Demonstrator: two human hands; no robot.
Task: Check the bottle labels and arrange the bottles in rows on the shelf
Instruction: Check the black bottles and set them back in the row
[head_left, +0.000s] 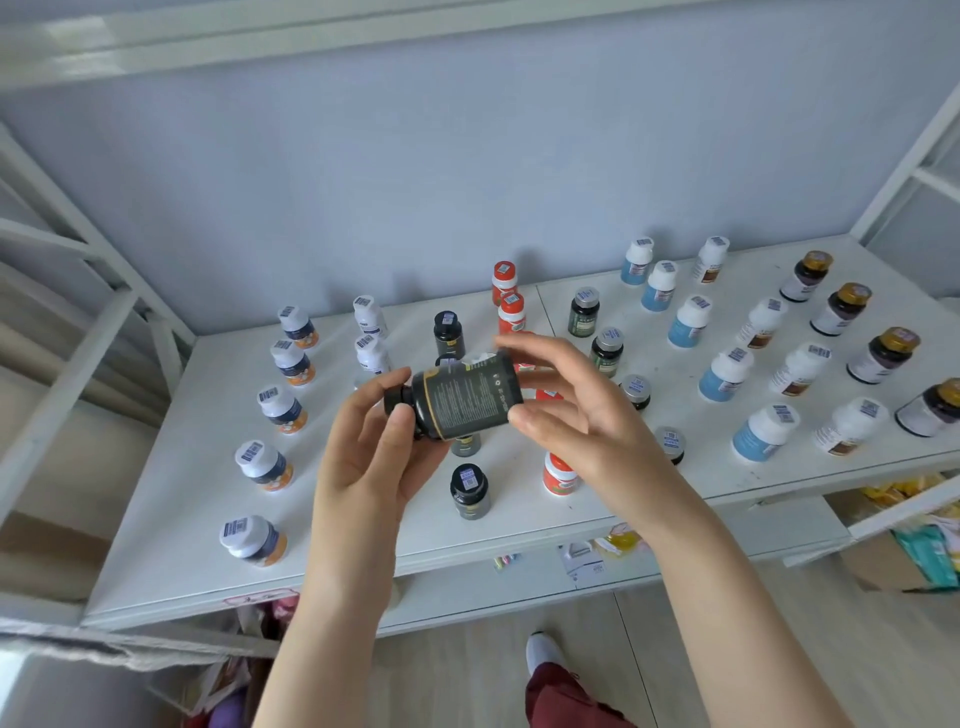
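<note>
Checking the label: this looked best done by turning the fine print squarely to the eyes, rolling the bottle slowly between both hands, then standing it upright in its own row, cap up.
Shelf (171, 467): a white board that lay under everything, with lines of bottles running from 12 toward 6 o'clock.
Black row (470, 491): stood directly below the held bottle, with red bottles (560, 475) at its 3 o'clock and white-capped bottles (370, 316) at its 9 o'clock. Any free slot was hidden by the hands.
Right hand (576, 415): was at the bottle's 4 o'clock, with the thumb under the base and the fingers arched over it, pinching that end.
Left hand (374, 447): was at the bottle's 7 o'clock, with the thumb pressed on the shoulder and the fingers curled behind.
Black bottle (467, 397): was held in the air above the shelf, lying on its side with the base toward 3 o'clock and the print facing up.
Cap (396, 400): was black, pointed toward 9 o'clock and showed just beside the left thumb.
</note>
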